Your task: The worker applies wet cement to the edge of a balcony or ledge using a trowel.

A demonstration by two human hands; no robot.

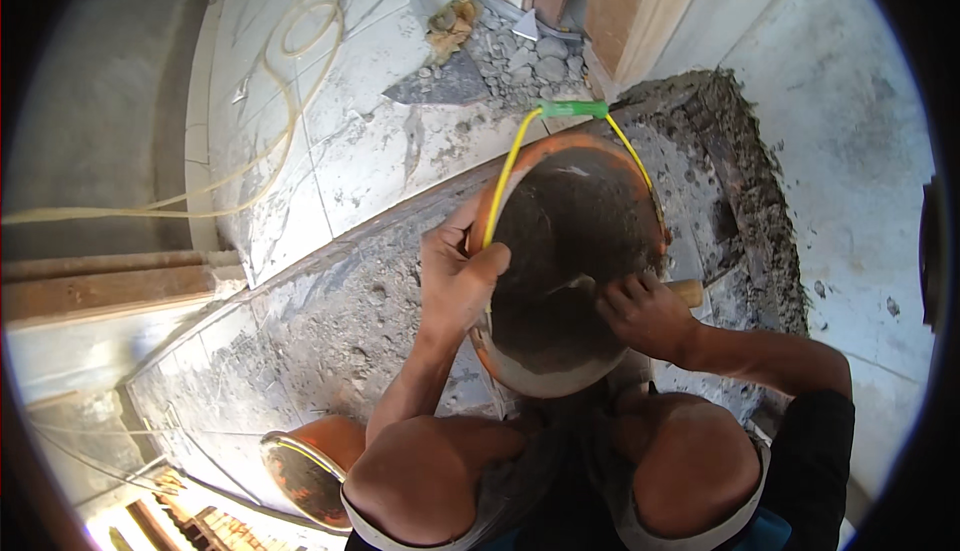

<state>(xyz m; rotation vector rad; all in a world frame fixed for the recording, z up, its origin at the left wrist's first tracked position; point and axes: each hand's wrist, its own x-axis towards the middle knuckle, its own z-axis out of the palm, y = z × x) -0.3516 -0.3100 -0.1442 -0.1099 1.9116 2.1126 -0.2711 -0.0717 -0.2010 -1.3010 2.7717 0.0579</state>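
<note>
An orange bucket (540,379) stands between my knees, its mouth toward me, with wet grey-brown mortar (580,211) inside. Its yellow wire handle with a green grip (573,109) rises over the far side. My left hand (455,276) is closed on the bucket's left rim, thumb over the edge beside the wire. At the right rim my right hand (648,319) is closed round a tool with a wooden handle (687,293), seemingly a trowel. Its blade is mostly hidden in the bucket.
A second orange bucket (318,466) sits by my left knee. Wet mortar (745,181) lines the wall's foot at right. Rubble (530,61) and a dark triangular slab (440,83) lie on the far tiles. A pale hose (290,136) loops at far left.
</note>
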